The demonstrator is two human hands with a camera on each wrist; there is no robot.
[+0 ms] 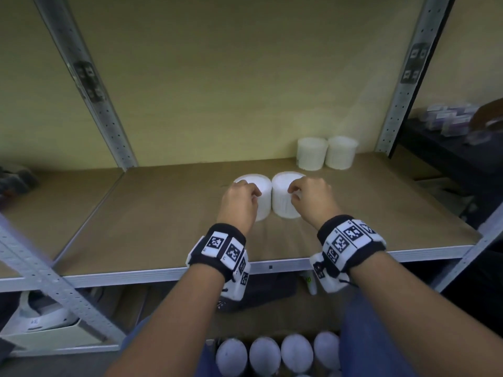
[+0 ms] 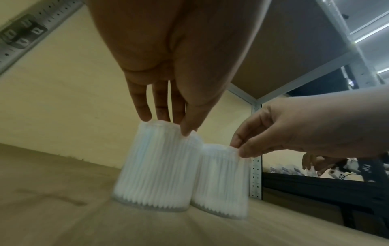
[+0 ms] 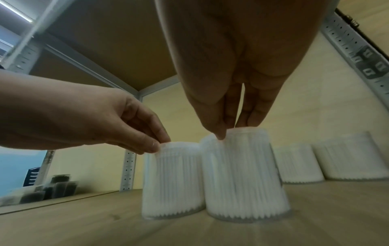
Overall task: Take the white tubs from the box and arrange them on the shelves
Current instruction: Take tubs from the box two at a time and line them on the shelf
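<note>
At the centre of the frame my left hand [image 1: 239, 202] and right hand [image 1: 310, 200] each pinch a white tub [image 1: 257, 195] by its rim on the shelf [image 1: 163, 213], so I should slide both gently, upright, toward the two tubs [image 1: 326, 152] at the back.

No readable txt anywhere. Only b/w square code markers on the wristbands [image 1: 223, 247] behind both hands; no words or nos.

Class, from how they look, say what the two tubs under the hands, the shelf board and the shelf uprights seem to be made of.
Left tub and right tub: probably clear glossy plastic; white upright sticks, seemingly cotton buds, show through the walls.
Shelf board: matt tan fibreboard or chipboard, judging by its flat grainless surface.
Uprights: grey painted metal, punched with rows of holes.
</note>
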